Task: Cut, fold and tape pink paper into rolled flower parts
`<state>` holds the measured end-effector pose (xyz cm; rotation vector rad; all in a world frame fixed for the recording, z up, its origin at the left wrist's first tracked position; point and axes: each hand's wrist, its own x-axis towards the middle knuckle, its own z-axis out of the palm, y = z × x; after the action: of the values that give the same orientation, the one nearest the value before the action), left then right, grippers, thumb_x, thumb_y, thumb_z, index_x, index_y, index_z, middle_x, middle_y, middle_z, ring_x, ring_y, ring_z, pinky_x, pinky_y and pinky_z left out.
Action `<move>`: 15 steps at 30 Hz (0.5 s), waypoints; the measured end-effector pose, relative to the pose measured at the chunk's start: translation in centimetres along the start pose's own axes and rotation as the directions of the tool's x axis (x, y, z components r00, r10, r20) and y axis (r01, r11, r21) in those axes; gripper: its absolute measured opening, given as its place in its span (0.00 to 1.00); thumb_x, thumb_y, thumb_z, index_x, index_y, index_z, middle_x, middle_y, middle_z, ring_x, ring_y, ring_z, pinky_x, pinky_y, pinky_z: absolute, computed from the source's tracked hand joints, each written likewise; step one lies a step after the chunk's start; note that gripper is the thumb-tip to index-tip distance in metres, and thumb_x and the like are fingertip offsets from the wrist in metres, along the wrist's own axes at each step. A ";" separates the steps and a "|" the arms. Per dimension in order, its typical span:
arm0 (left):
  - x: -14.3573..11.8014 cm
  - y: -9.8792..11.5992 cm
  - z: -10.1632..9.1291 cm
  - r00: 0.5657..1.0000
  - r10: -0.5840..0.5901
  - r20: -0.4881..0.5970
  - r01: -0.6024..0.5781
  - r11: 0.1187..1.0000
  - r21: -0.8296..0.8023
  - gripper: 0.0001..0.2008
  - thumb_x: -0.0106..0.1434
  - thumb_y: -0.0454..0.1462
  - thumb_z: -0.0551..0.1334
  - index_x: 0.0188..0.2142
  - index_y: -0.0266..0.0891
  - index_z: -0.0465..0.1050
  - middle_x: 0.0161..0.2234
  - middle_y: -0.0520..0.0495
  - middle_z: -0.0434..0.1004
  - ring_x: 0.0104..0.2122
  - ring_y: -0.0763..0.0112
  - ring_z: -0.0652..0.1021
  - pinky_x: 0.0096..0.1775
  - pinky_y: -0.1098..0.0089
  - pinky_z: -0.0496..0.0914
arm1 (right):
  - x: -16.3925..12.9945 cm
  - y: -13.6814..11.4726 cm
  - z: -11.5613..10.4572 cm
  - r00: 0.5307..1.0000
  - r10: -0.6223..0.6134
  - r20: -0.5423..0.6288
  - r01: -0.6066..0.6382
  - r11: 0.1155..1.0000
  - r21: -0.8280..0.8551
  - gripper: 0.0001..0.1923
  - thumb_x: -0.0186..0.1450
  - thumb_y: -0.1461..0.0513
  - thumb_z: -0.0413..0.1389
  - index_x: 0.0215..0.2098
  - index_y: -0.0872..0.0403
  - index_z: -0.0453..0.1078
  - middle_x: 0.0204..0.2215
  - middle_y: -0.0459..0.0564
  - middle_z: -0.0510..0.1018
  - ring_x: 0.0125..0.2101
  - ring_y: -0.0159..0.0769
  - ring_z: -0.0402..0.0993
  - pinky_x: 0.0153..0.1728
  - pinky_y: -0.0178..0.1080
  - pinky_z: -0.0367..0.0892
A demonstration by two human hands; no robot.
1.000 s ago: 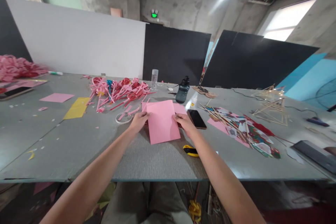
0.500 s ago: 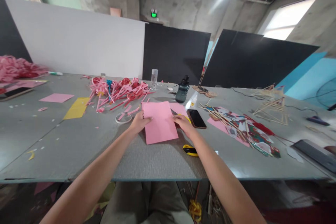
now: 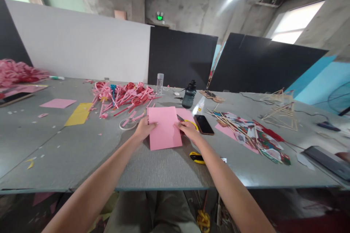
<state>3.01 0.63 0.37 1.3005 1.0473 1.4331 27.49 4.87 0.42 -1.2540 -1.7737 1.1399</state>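
Yellow sheet (image 3: 78, 114) on the bench (image 3: 68, 160) to your left, white ring (image 3: 122, 127) next. Your left hand (image 3: 144, 129) pinches the pink sheet (image 3: 165, 129) by its left edge, sheet centred before you; your right hand (image 3: 189, 131) pinches its right edge. Phone (image 3: 203, 124) lies just right of that hand.

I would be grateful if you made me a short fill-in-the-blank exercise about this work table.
1. The paper sheet held between the left hand and the right hand is coloured ____.
2. The white ring-shaped roll lies nearer to the ____ hand.
3. The black-screened phone lies to the ____ of the held sheet.
4. The lit sign on the concrete wall glows ____.

Missing words: pink; left; right; green.
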 end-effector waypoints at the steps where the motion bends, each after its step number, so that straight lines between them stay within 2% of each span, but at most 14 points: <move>1: 0.0 0.0 0.0 1.000 0.006 -0.003 -0.006 1.000 -0.005 0.24 0.50 0.42 0.71 0.45 0.33 0.75 0.39 0.42 0.82 0.33 0.63 0.79 0.33 0.69 0.71 | 0.0 0.0 0.0 1.000 -0.003 0.007 0.003 1.000 -0.001 0.23 0.59 0.41 0.58 0.26 0.53 0.71 0.21 0.43 0.69 0.23 0.33 0.63 0.28 0.37 0.59; 8: 0.2 -0.3 -0.2 1.000 0.023 -0.010 -0.023 1.000 -0.018 0.25 0.51 0.42 0.71 0.48 0.34 0.74 0.40 0.43 0.81 0.34 0.63 0.79 0.34 0.70 0.71 | 0.0 -0.1 0.0 0.998 -0.042 0.049 0.045 0.997 -0.058 0.24 0.58 0.42 0.60 0.21 0.52 0.67 0.18 0.42 0.65 0.22 0.33 0.62 0.27 0.37 0.57; 15: 0.1 -0.4 -0.1 0.999 -0.029 0.038 0.029 0.999 -0.024 0.29 0.49 0.44 0.74 0.49 0.34 0.74 0.44 0.41 0.81 0.38 0.61 0.80 0.38 0.68 0.72 | 0.2 -0.3 -0.4 0.996 -0.078 -0.041 0.074 0.992 -0.099 0.24 0.58 0.43 0.59 0.19 0.52 0.65 0.18 0.42 0.63 0.24 0.33 0.58 0.28 0.37 0.50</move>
<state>2.91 0.79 0.02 1.2849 1.0168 1.3908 27.70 5.09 0.90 -1.2476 -1.8464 0.9857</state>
